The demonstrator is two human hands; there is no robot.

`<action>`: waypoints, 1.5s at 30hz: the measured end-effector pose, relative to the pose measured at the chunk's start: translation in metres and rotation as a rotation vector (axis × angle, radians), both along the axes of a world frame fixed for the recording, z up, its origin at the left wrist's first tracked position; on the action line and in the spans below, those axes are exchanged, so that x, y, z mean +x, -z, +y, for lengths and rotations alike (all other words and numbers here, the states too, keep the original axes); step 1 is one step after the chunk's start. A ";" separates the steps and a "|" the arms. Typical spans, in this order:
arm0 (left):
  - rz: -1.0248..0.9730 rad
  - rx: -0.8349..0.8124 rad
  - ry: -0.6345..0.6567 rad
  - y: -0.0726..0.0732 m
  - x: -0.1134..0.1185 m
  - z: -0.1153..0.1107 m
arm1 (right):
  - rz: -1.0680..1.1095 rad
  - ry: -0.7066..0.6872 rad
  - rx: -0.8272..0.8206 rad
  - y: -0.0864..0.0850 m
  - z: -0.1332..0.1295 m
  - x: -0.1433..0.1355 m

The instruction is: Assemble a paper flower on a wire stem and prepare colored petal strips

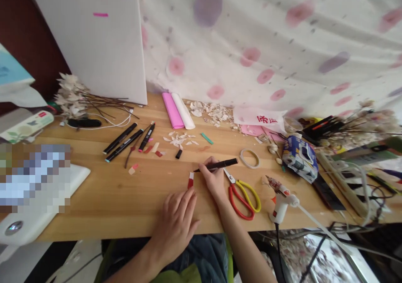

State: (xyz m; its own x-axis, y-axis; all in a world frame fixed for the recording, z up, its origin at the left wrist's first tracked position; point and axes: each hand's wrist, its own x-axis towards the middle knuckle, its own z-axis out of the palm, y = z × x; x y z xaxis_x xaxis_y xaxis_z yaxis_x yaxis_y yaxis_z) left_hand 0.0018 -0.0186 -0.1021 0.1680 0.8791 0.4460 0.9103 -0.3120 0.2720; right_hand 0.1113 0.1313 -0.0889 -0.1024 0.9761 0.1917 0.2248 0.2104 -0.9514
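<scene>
My right hand (215,186) grips a black marker pen (228,163), its tip pointing left just above a small strip of paper (190,181). The strip is dark red at its lower part and white at its top end. My left hand (176,216) lies nearly flat on the table, fingers stretched forward, fingertips touching the strip's near end. A loose black pen cap (179,154) rests beyond the strip. Right beside my right hand lie scissors (245,201) with one red and one yellow handle.
Several capped markers (124,145) lie left of centre by small coloured scraps (153,149). White shavings (179,139) are scattered farther back, near pink and white rolls (177,111). Right are a tape roll (250,158), a glue gun (281,203) with trailing cable and a blue packet (300,157).
</scene>
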 end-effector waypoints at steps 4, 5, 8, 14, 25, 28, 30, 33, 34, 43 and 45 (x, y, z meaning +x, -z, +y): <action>0.073 -0.046 0.015 0.002 -0.001 0.008 | -0.057 -0.079 -0.010 0.005 0.001 -0.002; 0.087 -0.054 0.019 0.002 -0.002 0.011 | -0.070 -0.098 -0.012 0.006 0.002 -0.002; 0.115 -0.072 0.032 0.002 -0.001 0.015 | -0.097 -0.135 -0.016 0.006 0.002 -0.001; 0.123 -0.081 0.017 0.000 0.001 0.017 | -0.121 -0.173 -0.028 0.004 0.002 -0.002; 0.117 -0.141 0.005 -0.005 0.002 0.020 | -0.132 -0.180 -0.044 0.013 0.003 0.000; 0.128 -0.140 0.000 -0.006 0.003 0.020 | -0.135 -0.203 -0.050 0.015 0.003 0.001; 0.134 -0.143 -0.003 -0.006 0.003 0.020 | -0.135 -0.197 -0.046 0.015 0.003 0.001; 0.135 -0.141 0.000 -0.006 0.004 0.020 | -0.125 -0.168 -0.030 0.015 0.002 0.001; 0.132 -0.141 0.001 -0.006 0.004 0.020 | -0.121 -0.172 -0.027 0.015 0.002 0.001; 0.129 -0.174 0.001 -0.008 0.004 0.019 | -0.101 -0.177 -0.006 0.016 0.003 -0.001; 0.132 -0.174 -0.002 -0.008 0.004 0.019 | -0.100 -0.183 -0.009 0.016 0.003 -0.002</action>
